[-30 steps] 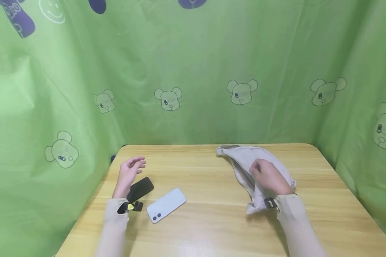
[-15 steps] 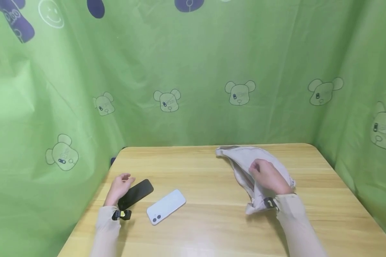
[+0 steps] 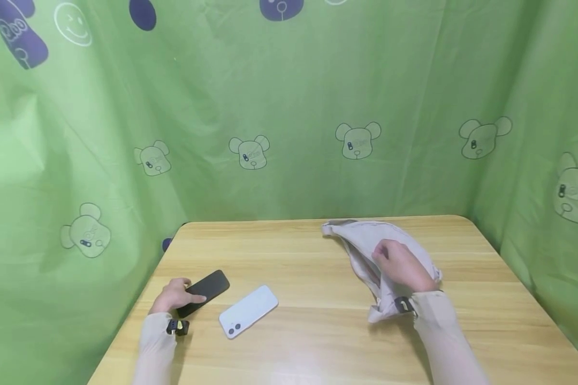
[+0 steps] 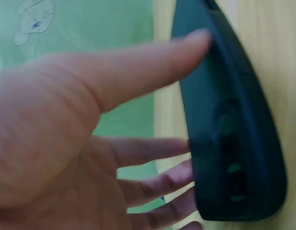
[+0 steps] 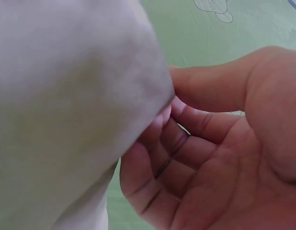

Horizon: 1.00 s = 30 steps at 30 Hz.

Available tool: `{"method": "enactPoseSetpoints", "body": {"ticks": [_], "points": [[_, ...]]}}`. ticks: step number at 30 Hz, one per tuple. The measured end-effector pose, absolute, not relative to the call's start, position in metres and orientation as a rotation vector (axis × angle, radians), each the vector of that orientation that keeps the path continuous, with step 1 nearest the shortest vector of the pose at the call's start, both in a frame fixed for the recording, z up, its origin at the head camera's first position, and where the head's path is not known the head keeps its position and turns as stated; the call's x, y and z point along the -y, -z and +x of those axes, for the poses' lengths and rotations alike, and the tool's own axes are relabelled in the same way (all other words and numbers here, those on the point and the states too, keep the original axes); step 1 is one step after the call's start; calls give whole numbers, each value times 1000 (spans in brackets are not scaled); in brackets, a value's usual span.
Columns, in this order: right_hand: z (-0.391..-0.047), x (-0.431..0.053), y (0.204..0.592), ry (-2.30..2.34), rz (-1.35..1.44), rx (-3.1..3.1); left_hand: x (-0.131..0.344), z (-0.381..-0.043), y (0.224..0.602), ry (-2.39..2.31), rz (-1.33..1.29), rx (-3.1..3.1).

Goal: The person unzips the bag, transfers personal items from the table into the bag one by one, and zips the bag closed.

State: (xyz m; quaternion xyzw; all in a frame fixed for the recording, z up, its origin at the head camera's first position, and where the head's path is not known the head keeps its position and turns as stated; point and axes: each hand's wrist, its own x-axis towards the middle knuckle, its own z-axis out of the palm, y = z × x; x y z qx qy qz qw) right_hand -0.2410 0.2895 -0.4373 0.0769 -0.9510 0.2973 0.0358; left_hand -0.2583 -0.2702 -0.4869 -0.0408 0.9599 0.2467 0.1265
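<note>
My left hand [image 3: 177, 295] is at the near-left end of a black phone [image 3: 209, 286] that lies on the table. In the left wrist view its thumb [image 4: 153, 60] reaches across the phone to one long edge, and the other fingertips touch the opposite edge, so the hand grips it by the sides. The phone's back camera lenses show there. On the right, my right hand [image 3: 400, 261] pinches the fabric edge of a light grey cloth bag [image 3: 371, 235], holding its long opening apart. In the right wrist view the bag's cloth [image 5: 76, 110] fills the left side, between thumb and curled fingers.
A pale blue phone [image 3: 249, 310] with two camera lenses lies on the wooden table [image 3: 298, 342], between the black phone and the bag. Green curtains [image 3: 289, 176] with bear prints surround the table at the back and sides.
My left hand has come down and toward me, from above the table onto the black phone, and now grips it. The right hand and the bag stay in place.
</note>
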Motion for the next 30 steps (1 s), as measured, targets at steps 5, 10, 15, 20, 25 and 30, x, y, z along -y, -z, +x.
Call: {"method": "enactPoseSetpoints", "body": {"ticks": [5,10,15,20,25,30], "points": [[-241,-290,438,-912,240,2927,270,-257,486,-712,-107,-2758],[-241,-289,438,-913,239,2925,268,-255,485,-740,-131,-2760],[-240,-289,437,-907,235,2934,265,-256,486,-758,-133,-2770],[-240,-288,436,-897,244,2932,264,-257,490,-789,-172,-2772],[-240,-289,437,-891,251,2917,266,-260,496,-843,-207,-2761],[-241,-290,438,-896,249,2918,274,-263,502,-967,-232,-2705]]}}
